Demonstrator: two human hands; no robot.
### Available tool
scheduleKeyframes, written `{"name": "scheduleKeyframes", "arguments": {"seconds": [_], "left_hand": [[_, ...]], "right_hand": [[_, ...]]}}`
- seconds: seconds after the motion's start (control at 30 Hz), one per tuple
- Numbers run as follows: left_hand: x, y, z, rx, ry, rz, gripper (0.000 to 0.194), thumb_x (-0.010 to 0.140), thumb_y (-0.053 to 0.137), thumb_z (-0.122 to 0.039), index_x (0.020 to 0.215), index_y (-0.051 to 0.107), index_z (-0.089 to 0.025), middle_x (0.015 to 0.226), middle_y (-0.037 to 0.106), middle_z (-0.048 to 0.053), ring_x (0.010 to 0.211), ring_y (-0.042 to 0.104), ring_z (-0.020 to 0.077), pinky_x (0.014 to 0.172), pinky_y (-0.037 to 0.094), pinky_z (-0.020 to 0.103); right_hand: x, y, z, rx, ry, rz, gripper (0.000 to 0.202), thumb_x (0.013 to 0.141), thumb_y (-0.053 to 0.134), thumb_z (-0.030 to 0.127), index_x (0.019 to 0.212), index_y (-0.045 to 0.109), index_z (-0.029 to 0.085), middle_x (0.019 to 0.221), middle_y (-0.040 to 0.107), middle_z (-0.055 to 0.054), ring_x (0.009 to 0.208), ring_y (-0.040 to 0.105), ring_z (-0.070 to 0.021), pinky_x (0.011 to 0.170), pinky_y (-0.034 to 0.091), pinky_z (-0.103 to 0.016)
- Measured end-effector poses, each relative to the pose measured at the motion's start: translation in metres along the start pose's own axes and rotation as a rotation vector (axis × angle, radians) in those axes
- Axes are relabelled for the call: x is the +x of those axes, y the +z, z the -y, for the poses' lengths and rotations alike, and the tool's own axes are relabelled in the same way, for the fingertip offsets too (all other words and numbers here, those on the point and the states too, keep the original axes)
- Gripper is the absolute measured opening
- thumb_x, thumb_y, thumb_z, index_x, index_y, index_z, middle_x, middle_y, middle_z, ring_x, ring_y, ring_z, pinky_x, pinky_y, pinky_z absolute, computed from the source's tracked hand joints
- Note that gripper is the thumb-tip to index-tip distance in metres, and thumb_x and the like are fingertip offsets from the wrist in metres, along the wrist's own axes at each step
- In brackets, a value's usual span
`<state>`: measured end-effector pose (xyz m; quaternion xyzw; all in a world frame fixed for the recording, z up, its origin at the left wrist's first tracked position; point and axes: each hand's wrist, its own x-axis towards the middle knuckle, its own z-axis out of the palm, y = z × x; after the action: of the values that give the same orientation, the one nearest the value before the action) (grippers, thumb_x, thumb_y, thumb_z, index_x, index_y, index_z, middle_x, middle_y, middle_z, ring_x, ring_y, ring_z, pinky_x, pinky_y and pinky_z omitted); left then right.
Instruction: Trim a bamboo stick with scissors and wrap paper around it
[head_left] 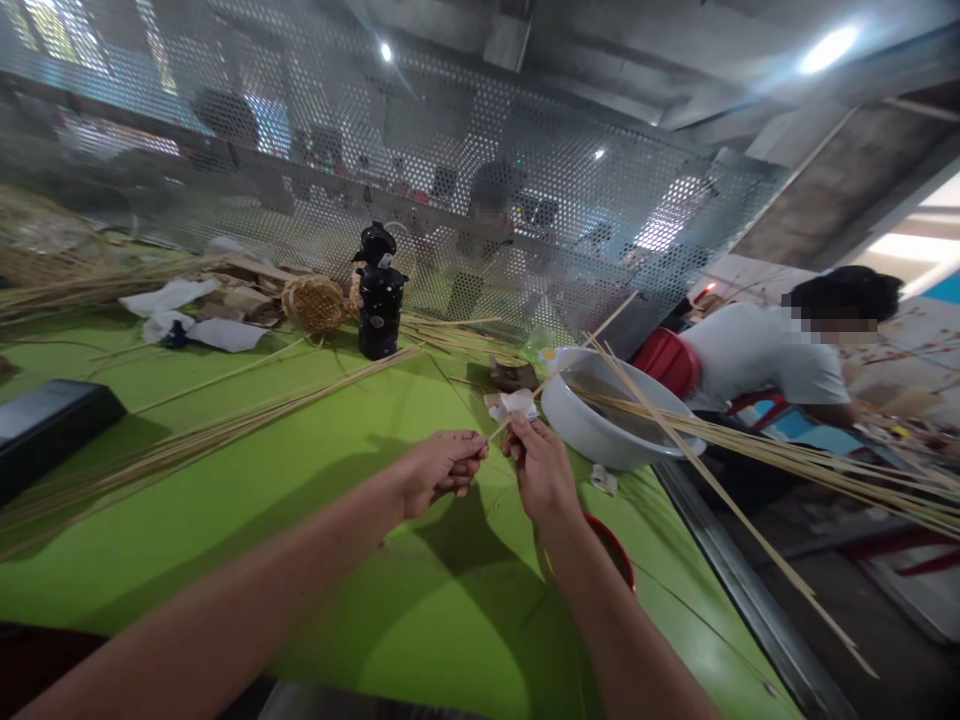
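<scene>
Over the green table, my left hand (446, 468) is closed, with its fingertips pinching one end of a thin cane-like strip (496, 431). My right hand (541, 468) is closed around the same strip a short way along, with a small whitish piece of paper or cloth (516, 403) at its fingertips. Past the right hand the strip slants up and away, over the rim of a white basin (600, 445) of murky water. Behind the right hand lies a crumpled brown piece (514, 375). Part of a red-rimmed round thing (619, 555) shows beside my right forearm.
Long strips (757, 450) lie across the basin and stick out beyond the table edge. Another bundle (247, 415) lies at left, near a dark box (60, 425). Behind stand a black bottle (380, 315), a woven basket (315, 303) and a perforated screen (427, 130). A person (750, 350) sits at right.
</scene>
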<state>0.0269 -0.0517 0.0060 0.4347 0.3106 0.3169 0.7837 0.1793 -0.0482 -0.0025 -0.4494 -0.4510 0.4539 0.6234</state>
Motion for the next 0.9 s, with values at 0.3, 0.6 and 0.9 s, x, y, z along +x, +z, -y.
{"name": "scheduleKeyframes", "arguments": {"seconds": [0.3, 0.6, 0.9], "left_hand": [[0.002, -0.004, 0.001, -0.044, 0.004, 0.031, 0.021, 0.094, 0.046, -0.03, 0.077, 0.046, -0.017, 0.05, 0.031, -0.011, 0.036, 0.02, 0.003, 0.041, 0.024, 0.017], [0.002, 0.002, 0.002, 0.265, 0.116, -0.022, 0.025, 0.088, 0.054, -0.043, 0.083, 0.049, -0.018, 0.05, 0.043, -0.009, 0.037, 0.032, 0.005, 0.041, 0.03, 0.018], [0.005, -0.001, 0.003, 0.325, 0.194, -0.063, 0.023, 0.088, 0.053, -0.04, 0.081, 0.051, -0.018, 0.051, 0.041, -0.008, 0.039, 0.034, 0.0052, 0.042, 0.031, 0.019]], "right_hand": [[-0.006, 0.006, -0.006, -0.008, 0.019, 0.053, 0.036, 0.072, 0.072, 0.045, 0.055, 0.054, 0.019, 0.049, 0.046, 0.004, 0.047, 0.035, -0.0095, 0.049, 0.026, -0.027], [0.003, -0.005, 0.001, 0.104, -0.002, -0.053, 0.034, 0.069, 0.074, 0.039, 0.055, 0.052, 0.019, 0.048, 0.042, 0.007, 0.046, 0.034, -0.0079, 0.049, 0.025, -0.025], [0.003, -0.007, 0.002, 0.064, 0.001, -0.033, 0.031, 0.074, 0.07, 0.044, 0.061, 0.057, 0.019, 0.055, 0.049, 0.004, 0.05, 0.038, -0.0093, 0.05, 0.028, -0.025]]}}
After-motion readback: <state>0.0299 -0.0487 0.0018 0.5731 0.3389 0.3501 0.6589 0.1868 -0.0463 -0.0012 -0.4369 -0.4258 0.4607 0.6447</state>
